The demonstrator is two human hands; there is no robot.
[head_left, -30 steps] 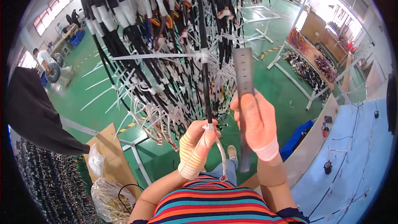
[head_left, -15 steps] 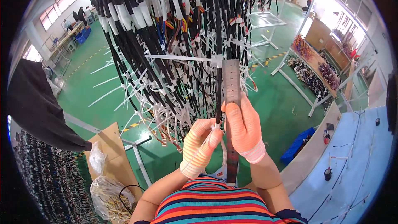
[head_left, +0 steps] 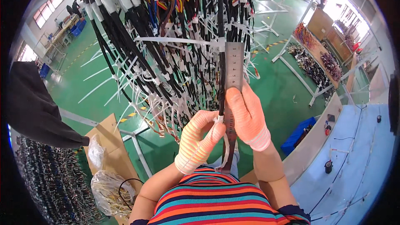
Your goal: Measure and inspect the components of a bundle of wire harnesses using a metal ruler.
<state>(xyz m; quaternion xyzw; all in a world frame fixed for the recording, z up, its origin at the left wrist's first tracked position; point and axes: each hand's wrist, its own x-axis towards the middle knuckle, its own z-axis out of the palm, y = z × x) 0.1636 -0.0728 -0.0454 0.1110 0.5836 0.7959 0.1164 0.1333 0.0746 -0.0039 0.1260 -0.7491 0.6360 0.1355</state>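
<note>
Far left of the long, flat, silver-grey metal ruler (head_left: 234, 66), a dark cloth garment (head_left: 39, 108) hangs; nearer the ruler and lower, a clear plastic bag of yellowish wires (head_left: 109, 193) lies by brown cardboard (head_left: 114, 154). Up and left of the ruler hangs a dense bundle of black cables with white sleeves (head_left: 121, 29). A flat white plastic tie (head_left: 179, 40) juts leftward from a white wrap (head_left: 216, 45) just beside the ruler's top end.

Left of the ruler's lower half is the left hand (head_left: 199, 141) in a yellow-striped knit glove. Its grip is a closed pinch, thumb and forefinger together on the white lower end of 1 straight black cable (head_left: 221, 75). That cable runs upright along the ruler's left edge, the 2 long axes nearly parallel; whether they touch, I cannot tell.

The ruler's face bears dark graduations and printed numerals, clear near the top, blurred lower down. It points away from the wearer, its lower end near the striped shirt (head_left: 212, 196).

On the ruler's right edge, the right hand (head_left: 249, 118), in an orange-pink glove, has its grip closed around the metal, thumb across the face. Farther right lie a blue bin (head_left: 296, 136) and a pale-blue bench (head_left: 354, 158).
</note>
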